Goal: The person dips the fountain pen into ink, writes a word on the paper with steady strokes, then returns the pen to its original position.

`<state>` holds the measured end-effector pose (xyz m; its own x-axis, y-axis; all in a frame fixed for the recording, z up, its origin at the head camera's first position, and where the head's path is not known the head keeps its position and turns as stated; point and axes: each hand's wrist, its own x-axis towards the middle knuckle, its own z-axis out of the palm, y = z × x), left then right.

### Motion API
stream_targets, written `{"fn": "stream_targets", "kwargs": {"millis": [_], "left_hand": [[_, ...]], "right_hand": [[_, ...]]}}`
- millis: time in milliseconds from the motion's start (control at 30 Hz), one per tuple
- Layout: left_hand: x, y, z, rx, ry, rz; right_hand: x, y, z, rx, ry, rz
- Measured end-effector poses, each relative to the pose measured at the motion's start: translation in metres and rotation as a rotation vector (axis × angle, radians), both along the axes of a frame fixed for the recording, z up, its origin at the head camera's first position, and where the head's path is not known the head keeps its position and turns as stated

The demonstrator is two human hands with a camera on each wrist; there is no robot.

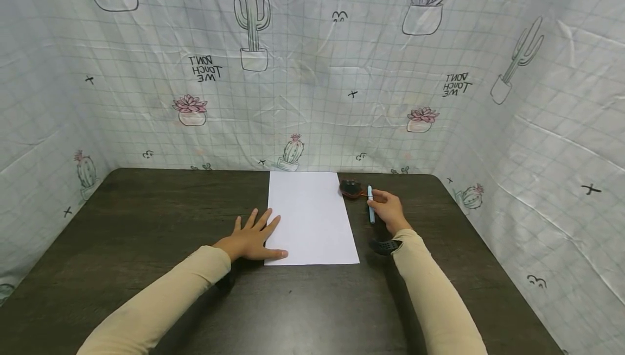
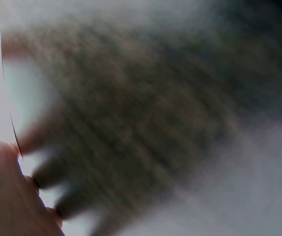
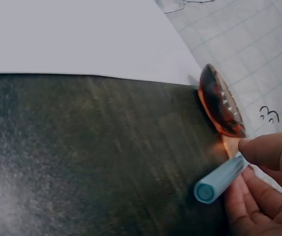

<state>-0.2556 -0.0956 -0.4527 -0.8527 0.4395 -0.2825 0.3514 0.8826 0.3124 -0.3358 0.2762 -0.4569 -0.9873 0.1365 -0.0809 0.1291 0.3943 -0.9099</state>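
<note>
A white sheet of paper [image 1: 310,219] lies on the dark table. My left hand [image 1: 251,239] is spread flat at the sheet's lower left edge, fingers straight, with the thumb and some fingertips over the paper. In the left wrist view, part of the hand [image 2: 5,191] shows at the left edge. Right of the sheet, my right hand [image 1: 389,209] pinches a light blue marker [image 3: 218,180] between thumb and fingers. Just beyond is a dark, glossy, oval-headed object with an amber rim [image 3: 219,101]; its narrow handle runs behind the marker towards my fingers, which partly hide it.
The dark wooden table [image 1: 161,214] reaches back to a white cloth [image 1: 312,94] printed with cacti, which hangs behind it and along both sides. A black band [image 1: 386,246] sits at my right wrist.
</note>
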Motion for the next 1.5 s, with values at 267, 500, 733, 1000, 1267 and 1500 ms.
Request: {"fn": "stream_targets", "kwargs": {"millis": [267, 500, 733, 1000, 1267, 1500], "left_hand": [[-0.001, 0.0, 0.0, -0.002, 0.001, 0.001], [-0.001, -0.001, -0.001, 0.0, 0.0, -0.002], [0.0, -0.001, -0.001, 0.002, -0.008, -0.002], [0.0, 0.0, 0.001, 0.002, -0.01, -0.004], [0.0, 0.0, 0.003, 0.012, -0.016, -0.002], [0.002, 0.0, 0.004, 0.012, -0.017, -0.002]], "right_hand": [[0.001, -0.002, -0.002, 0.081, 0.016, -0.071], [0.0, -0.003, -0.001, 0.076, -0.007, -0.074], [0.002, 0.0, -0.001, 0.062, -0.017, -0.055], [0.002, 0.005, -0.003, -0.016, 0.024, -0.012], [0.004, 0.005, -0.001, -0.068, 0.071, 0.02], [0.005, 0.007, 0.004, -0.153, 0.048, 0.011]]}}
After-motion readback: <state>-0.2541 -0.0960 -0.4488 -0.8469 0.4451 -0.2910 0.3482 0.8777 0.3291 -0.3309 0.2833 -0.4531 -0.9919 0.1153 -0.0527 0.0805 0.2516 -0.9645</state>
